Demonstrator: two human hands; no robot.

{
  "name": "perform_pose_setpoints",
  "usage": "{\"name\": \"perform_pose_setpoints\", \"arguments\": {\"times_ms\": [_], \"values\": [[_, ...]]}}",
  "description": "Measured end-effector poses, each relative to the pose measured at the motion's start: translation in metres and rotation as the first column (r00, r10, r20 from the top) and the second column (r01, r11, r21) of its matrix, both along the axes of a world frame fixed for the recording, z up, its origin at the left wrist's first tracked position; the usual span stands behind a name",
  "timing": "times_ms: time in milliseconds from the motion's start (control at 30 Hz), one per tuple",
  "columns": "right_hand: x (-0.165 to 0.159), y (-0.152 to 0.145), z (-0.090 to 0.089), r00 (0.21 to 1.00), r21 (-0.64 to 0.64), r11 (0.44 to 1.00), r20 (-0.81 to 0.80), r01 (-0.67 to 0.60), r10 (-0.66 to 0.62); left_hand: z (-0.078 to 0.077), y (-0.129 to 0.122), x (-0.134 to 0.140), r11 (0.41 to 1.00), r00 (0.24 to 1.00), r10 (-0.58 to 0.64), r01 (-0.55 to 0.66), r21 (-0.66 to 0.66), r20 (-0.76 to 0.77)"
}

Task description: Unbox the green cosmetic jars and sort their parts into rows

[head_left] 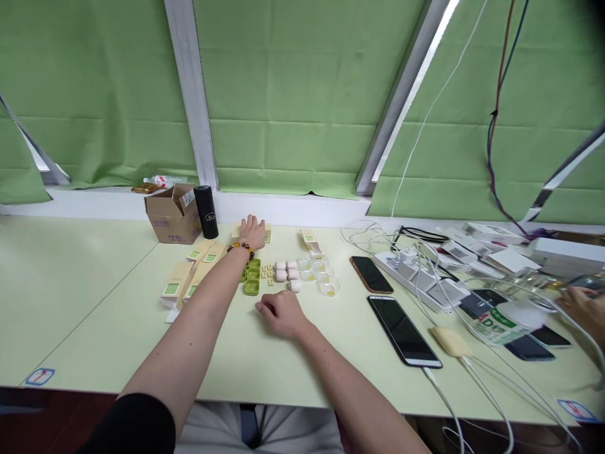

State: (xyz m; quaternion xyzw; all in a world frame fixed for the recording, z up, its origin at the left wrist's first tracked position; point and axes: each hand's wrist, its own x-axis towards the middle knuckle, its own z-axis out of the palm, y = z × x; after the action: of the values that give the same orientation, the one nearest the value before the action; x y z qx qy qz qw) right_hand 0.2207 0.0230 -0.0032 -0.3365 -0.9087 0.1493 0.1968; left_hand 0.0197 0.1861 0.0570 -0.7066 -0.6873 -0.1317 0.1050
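My left hand (253, 233) reaches to the back of the table, its fingers spread over small beige cartons (268, 234); whether it presses on one I cannot tell. My right hand (283, 313) rests on the table in front, fingers loosely curled, with nothing visible in them. Between the hands stand small olive-green square cups (252, 287) in rows, partly behind my left wrist. Right of them lie tiny yellowish pieces (270, 275), then several pale pink and white rounded blocks (286, 271) and clear plastic shells (329, 287) with yellow spots.
More beige cartons (177, 282) lie left of my forearm. A cardboard box (174, 217) and black bottle (207, 212) stand behind. To the right are phones (404, 329), a loaded power strip (420, 284), tangled cables, white boxes (510, 261) and another person's hand (583, 309).
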Motion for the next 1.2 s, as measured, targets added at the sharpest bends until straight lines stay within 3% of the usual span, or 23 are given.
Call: {"name": "perform_pose_setpoints", "arguments": {"times_ms": [133, 300, 433, 533, 567, 667, 733, 800, 867, 967, 1200], "values": [[-0.001, 0.000, 0.002, 1.000, -0.007, 1.000, 0.010, 0.000, 0.000, -0.010, 0.012, 0.008, 0.998, 0.998, -0.057, 0.057, 0.004, 0.022], [-0.001, -0.001, 0.003, 1.000, -0.014, 1.000, -0.019, 0.002, -0.002, -0.015, 0.004, 0.023, 0.988, 0.983, -0.153, 0.150, 0.037, 0.106], [0.002, -0.001, -0.001, 0.994, 0.008, 1.000, -0.103, -0.020, 0.021, -0.007, -0.008, 0.032, 0.983, 0.958, -0.176, 0.160, 0.087, 0.227], [0.004, 0.001, -0.004, 0.966, 0.071, 0.996, -0.252, -0.045, 0.062, 0.004, -0.024, 0.034, 0.978, 0.915, -0.196, 0.159, 0.133, 0.352], [0.005, 0.001, -0.004, 0.945, 0.104, 0.994, -0.319, -0.042, 0.073, 0.008, -0.032, 0.033, 0.975, 0.880, -0.211, 0.161, 0.151, 0.426], [0.008, 0.004, 0.000, 0.825, 0.242, 0.969, -0.555, 0.042, 0.103, 0.015, -0.069, 0.027, 0.949, 0.540, -0.315, 0.185, 0.255, 0.781], [0.010, 0.005, 0.004, 0.708, 0.337, 0.929, -0.693, 0.151, 0.136, 0.016, -0.102, 0.021, 0.923, 0.321, -0.378, 0.198, 0.328, 0.868], [0.010, 0.006, 0.009, 0.628, 0.378, 0.896, -0.762, 0.235, 0.157, 0.013, -0.136, 0.016, 0.915, 0.171, -0.381, 0.212, 0.344, 0.909], [0.009, 0.005, 0.011, 0.631, 0.377, 0.897, -0.759, 0.229, 0.158, 0.006, -0.165, 0.012, 0.921, 0.096, -0.347, 0.223, 0.320, 0.933], [0.003, 0.003, 0.009, 0.714, 0.358, 0.925, -0.680, 0.126, 0.166, -0.007, -0.194, 0.013, 0.935, 0.065, -0.303, 0.213, 0.284, 0.951], [-0.003, 0.001, 0.002, 0.791, 0.333, 0.940, -0.594, 0.078, 0.145, -0.032, -0.203, 0.022, 0.937, -0.059, -0.290, 0.184, 0.296, 0.955]]}}
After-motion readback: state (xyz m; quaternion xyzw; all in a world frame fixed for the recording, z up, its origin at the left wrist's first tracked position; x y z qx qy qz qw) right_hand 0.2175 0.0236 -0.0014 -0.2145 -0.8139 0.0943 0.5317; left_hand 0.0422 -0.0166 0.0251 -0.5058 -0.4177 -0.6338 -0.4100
